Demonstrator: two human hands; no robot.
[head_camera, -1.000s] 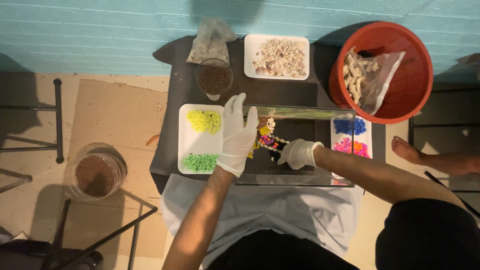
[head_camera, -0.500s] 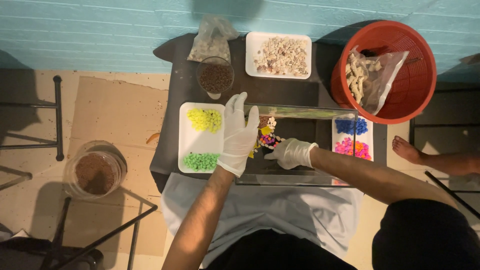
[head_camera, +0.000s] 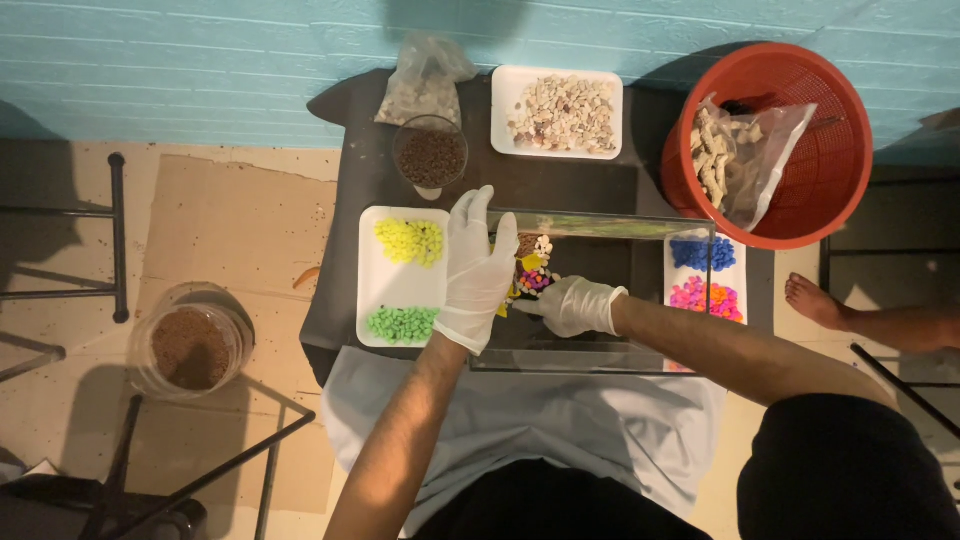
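We have the clear glass tank (head_camera: 600, 345) lying across the dark table (head_camera: 355, 190) in front of us, its long axis running from nine o'clock to three o'clock. Our left hand (head_camera: 474, 272), gloved in white, lies flat along the tank's nine o'clock end wall, fingers stretched toward twelve o'clock; whether it grips the glass or only steadies it we cannot tell. Our right hand (head_camera: 572, 305), also gloved, reaches down inside the tank, fingers curled and pointing toward nine o'clock. From it, the small cluster of coloured and white stones (head_camera: 535, 270) on the tank floor lies toward eleven o'clock, just beyond the fingertips. We cannot tell whether those fingers pinch a stone. The cluster sits between both hands, at the tank's nine o'clock end; the right hand is the one inside with it, the left is shut out by the glass.
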